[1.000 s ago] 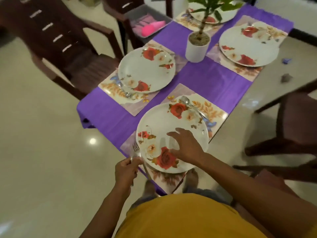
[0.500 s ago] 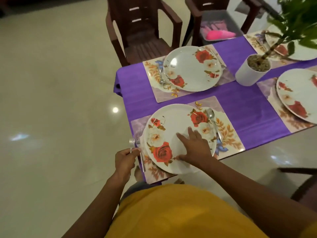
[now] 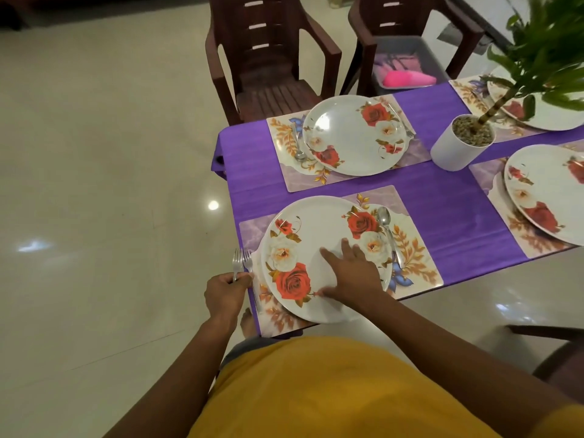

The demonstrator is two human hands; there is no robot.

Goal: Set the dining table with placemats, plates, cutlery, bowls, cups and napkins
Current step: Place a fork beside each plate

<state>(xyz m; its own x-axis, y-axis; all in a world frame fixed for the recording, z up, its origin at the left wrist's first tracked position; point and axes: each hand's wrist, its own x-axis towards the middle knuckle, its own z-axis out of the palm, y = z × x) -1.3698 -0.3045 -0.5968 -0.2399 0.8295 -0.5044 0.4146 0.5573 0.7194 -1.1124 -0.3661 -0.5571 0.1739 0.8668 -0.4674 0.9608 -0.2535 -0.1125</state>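
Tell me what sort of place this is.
Probably a home dining room. A table under a purple cloth is laid with floral plates on placemats, brown plastic chairs stand round it, and a potted plant sits in the middle.

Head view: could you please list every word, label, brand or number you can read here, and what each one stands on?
None: no writing can be read anywhere in the head view.
The plates, placemats and purple tablecloth carry only flower and leaf patterns.
The forks in the left hand and the white plant pot show no readable marks.
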